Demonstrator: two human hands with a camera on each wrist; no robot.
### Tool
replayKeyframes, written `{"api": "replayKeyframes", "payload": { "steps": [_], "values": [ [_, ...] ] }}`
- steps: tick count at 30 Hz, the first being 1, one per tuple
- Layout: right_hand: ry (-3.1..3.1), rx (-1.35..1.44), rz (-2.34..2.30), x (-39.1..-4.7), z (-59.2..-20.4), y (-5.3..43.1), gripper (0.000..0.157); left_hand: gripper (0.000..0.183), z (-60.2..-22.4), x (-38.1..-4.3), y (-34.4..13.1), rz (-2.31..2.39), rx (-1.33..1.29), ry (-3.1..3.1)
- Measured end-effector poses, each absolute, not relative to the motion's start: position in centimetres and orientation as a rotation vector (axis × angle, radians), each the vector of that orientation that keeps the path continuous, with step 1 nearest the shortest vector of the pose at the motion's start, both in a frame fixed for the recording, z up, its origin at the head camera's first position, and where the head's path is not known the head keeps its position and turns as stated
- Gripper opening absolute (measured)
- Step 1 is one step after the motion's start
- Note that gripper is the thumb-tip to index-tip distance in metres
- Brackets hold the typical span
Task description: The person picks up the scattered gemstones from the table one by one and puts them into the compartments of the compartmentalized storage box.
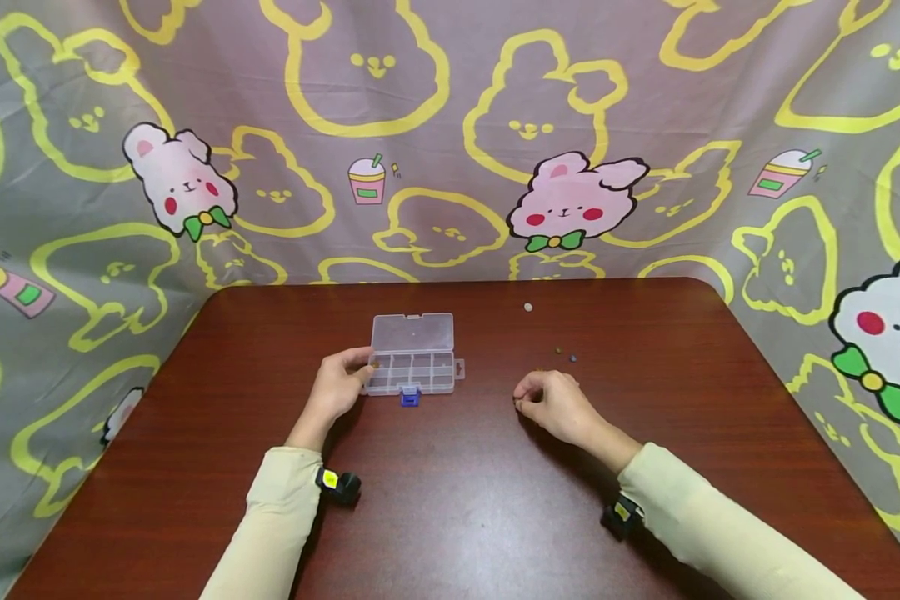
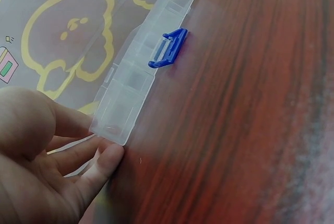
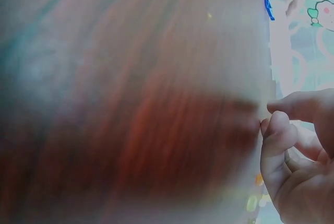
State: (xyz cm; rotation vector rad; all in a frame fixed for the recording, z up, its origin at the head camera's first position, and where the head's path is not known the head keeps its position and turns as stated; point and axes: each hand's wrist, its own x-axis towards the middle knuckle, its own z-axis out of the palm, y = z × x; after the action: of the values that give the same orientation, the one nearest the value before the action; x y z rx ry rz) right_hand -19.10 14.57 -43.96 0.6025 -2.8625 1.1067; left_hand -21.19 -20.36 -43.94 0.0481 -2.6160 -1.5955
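Observation:
A clear plastic compartment box [image 1: 411,372] stands on the table with its lid [image 1: 412,333] raised at the back and a blue latch [image 1: 410,397] at the front. My left hand [image 1: 340,385] holds its left end, with the thumb low at the corner in the left wrist view. A tiny amber bit [image 1: 376,364] shows in the leftmost compartment. Right of the box, my right hand [image 1: 558,406] is low over the table, thumb and forefinger pinching a tiny reddish-brown bead [image 3: 262,125], mostly hidden by the fingertips.
Beyond the right hand lie a small olive bead [image 1: 558,350] and a blue bead [image 1: 573,358]. A whitish bead [image 1: 528,307] is near the back edge of the brown table [image 1: 450,500]. A patterned curtain [image 1: 435,142] encloses the back and sides.

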Motion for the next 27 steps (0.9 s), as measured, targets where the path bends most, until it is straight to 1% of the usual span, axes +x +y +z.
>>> {"api": "replayKeyframes", "payload": {
  "steps": [6,19,27],
  "values": [
    [-2.869,0.575,1.114,-19.2,-43.7,14.0,0.008,0.034,-44.2,-21.3,-20.5,-1.616,0.040,-2.606],
    [-2.811,0.612,1.258,-19.6,-43.5,12.0,0.008,0.034,-44.3,-21.3,-20.5,-1.607,0.018,-2.589],
    [-2.792,0.569,1.287,-19.9,-43.5,10.4,0.008,0.034,-44.3,-21.3,-20.5,-1.614,0.024,-2.582]
  ]
}}
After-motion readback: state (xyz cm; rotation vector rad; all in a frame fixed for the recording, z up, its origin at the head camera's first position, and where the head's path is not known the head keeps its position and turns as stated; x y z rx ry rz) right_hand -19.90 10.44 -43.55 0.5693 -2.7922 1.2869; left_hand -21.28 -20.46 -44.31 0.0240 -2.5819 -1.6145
